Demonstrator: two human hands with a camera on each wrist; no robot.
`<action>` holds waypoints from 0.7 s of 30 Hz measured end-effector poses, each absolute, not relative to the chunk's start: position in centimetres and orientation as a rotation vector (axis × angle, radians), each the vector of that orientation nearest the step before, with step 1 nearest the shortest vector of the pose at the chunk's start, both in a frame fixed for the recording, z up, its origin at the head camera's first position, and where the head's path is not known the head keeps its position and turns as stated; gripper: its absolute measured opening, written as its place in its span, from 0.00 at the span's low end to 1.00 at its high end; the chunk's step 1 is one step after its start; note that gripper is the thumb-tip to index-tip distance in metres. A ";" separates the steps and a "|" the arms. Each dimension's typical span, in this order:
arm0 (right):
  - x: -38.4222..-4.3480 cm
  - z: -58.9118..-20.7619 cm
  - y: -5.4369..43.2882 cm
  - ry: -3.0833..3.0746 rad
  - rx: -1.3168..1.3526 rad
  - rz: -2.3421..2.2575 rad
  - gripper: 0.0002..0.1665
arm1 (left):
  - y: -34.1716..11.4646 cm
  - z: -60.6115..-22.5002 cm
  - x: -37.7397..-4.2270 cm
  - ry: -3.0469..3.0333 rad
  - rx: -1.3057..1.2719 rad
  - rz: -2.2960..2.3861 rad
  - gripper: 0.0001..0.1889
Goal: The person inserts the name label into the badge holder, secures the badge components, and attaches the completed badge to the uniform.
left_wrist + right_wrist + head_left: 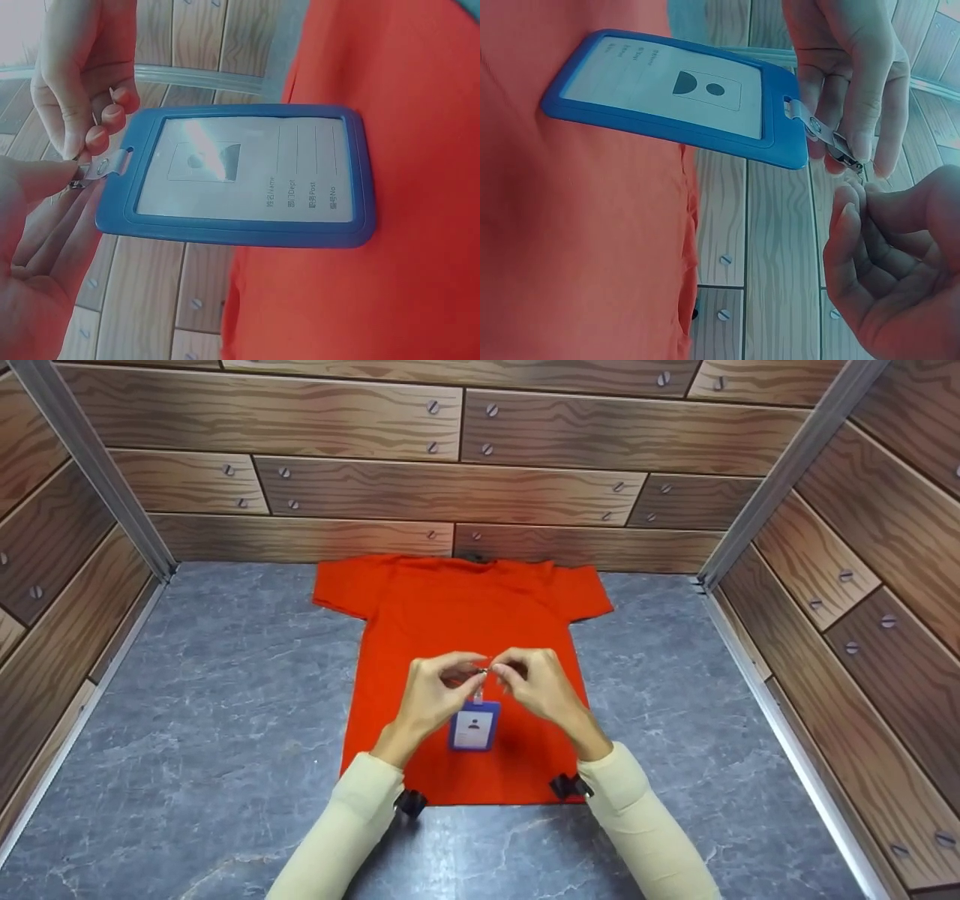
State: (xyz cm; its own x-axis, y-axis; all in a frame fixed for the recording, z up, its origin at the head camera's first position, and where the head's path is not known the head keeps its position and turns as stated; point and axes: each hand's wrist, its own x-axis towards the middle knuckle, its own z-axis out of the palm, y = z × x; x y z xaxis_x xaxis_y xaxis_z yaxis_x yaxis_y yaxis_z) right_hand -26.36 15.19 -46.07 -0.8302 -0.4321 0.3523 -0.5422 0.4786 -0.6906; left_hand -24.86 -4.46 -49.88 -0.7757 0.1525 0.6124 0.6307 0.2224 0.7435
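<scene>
A blue-framed ID badge holder point(474, 726) hangs from a short clear strap, over the red T-shirt. Its white card, with a portrait symbol and printed lines, faces up in the left wrist view. My left hand point(435, 690) grips the metal badge clip point(844, 152) at the strap's end between thumb and fingers. From the other side my right hand point(538, 682) pinches at the far end of that clip, thumb and index fingertip together. The fingertips of both hands almost meet there and partly hide the clip. Beneath lies the T-shirt point(457, 615), spread flat with its collar away from me.
A grey marbled table point(247, 720) carries the shirt. Wood-plank-patterned walls point(360, 487) stand at the back and both sides, with metal rails point(780, 720) along the edges. The shirt's collar reaches close to the back wall.
</scene>
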 end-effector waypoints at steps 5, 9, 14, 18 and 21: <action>-27.5 -46.0 15.1 -2.591 0.853 1.273 0.10 | -4.5 -49.5 -26.0 -2.111 -0.711 -1.573 0.09; -28.2 -45.9 15.1 -2.592 0.838 1.265 0.10 | -4.6 -49.3 -26.7 -2.111 -0.734 -1.583 0.09; -29.0 -45.7 15.0 -2.608 0.813 1.263 0.10 | -4.6 -49.1 -27.6 -2.102 -0.719 -1.580 0.10; -29.7 -45.5 15.2 -2.628 0.800 1.267 0.13 | -4.7 -49.1 -28.2 -2.103 -0.709 -1.571 0.10; -30.5 -45.6 15.4 -2.623 0.771 1.287 0.14 | -4.9 -49.1 -28.8 -2.116 -0.699 -1.559 0.10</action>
